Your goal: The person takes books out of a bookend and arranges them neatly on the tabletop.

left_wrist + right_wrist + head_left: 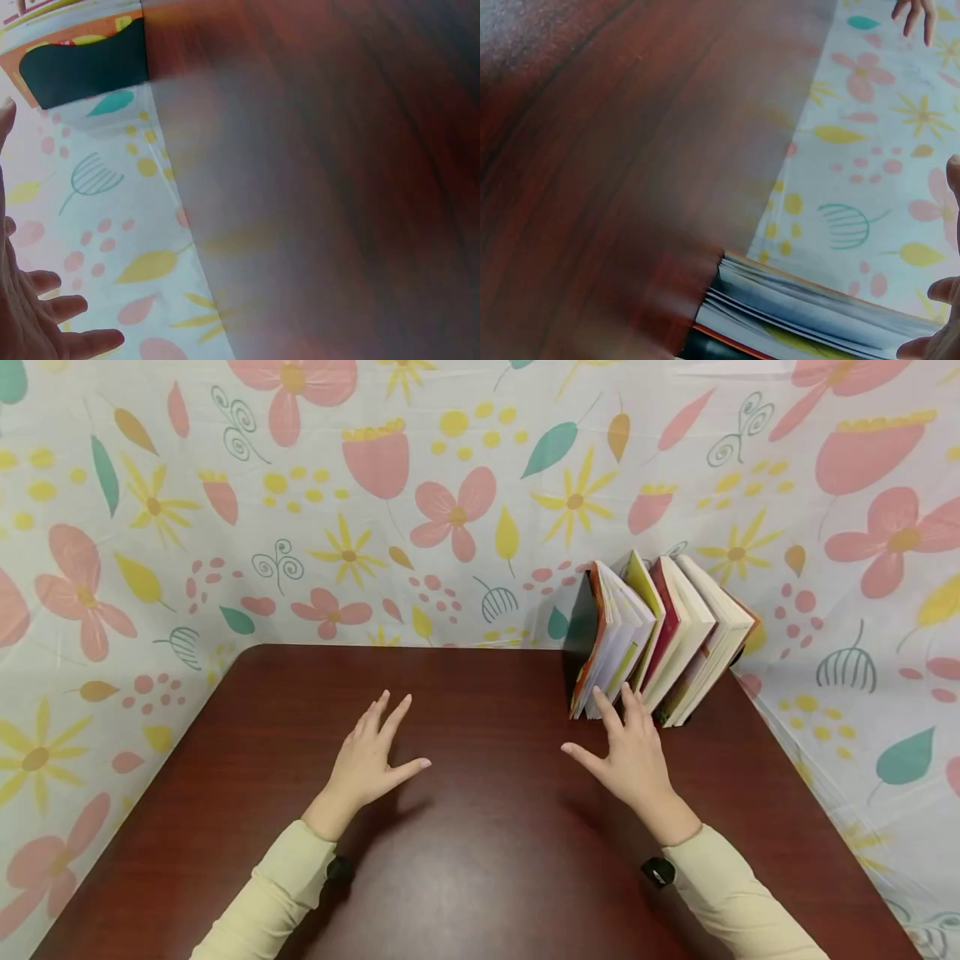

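Note:
My left hand [363, 764] hovers over the left-middle of the brown table [465, 877], fingers spread and thumb pointing inward, with nothing in it. On the other side my right hand [636, 764] is also empty, its fingers spread. Its fingertips overlap the lower front of a row of books in the head view; whether they touch cannot be told. The row leans at the back right: an orange-edged book [617, 627], a yellow-green one [643, 585], a dark red one [678, 627] and a thick cream-paged one [712, 643]. A black bookend [579, 631] stands at their left end.
A white sheet with printed flowers [450, 518] hangs behind the table and along both sides. Dark wrist devices [658, 872] sit beneath both cuffs. The table's back edge [405, 648] runs along the sheet.

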Demonstrator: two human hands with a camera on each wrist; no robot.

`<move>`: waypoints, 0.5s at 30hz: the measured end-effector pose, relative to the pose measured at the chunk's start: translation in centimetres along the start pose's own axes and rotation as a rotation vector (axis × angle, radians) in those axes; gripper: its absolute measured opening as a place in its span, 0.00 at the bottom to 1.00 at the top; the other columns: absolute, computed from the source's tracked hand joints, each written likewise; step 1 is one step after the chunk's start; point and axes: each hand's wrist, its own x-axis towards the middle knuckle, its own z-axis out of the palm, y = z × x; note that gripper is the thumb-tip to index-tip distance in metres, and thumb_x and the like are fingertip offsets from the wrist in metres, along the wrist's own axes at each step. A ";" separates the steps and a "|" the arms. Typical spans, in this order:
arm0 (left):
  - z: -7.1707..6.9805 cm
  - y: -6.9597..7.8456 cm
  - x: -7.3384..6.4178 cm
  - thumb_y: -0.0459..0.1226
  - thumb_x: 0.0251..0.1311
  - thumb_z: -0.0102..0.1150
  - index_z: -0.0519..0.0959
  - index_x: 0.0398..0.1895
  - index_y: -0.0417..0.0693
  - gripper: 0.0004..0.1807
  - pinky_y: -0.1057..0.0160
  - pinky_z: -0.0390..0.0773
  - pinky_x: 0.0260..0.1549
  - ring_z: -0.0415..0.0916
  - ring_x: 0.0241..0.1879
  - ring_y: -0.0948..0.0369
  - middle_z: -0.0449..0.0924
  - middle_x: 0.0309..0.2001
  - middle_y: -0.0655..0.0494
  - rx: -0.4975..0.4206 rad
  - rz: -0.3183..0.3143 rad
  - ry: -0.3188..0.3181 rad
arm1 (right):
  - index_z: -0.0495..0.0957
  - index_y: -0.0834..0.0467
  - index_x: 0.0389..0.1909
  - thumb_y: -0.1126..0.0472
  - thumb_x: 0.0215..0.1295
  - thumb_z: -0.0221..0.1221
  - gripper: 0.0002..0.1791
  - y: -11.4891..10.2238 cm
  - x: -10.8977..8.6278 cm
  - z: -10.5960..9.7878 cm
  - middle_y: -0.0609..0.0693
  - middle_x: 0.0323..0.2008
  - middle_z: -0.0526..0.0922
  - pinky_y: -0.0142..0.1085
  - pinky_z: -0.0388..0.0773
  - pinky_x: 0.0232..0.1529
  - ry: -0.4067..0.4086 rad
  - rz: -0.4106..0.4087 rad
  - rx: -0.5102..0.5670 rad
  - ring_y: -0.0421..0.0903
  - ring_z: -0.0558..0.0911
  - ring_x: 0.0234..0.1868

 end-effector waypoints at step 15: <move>0.9 2.6 2.4 0.60 0.49 0.65 0.50 0.75 0.59 0.53 0.38 0.75 0.48 0.61 0.65 0.40 0.53 0.72 0.42 -0.023 0.107 0.085 | 0.62 0.59 0.68 0.44 0.46 0.71 0.50 0.6 0.7 -2.9 0.71 0.67 0.57 0.71 0.61 0.56 0.088 0.036 0.032 0.71 0.59 0.66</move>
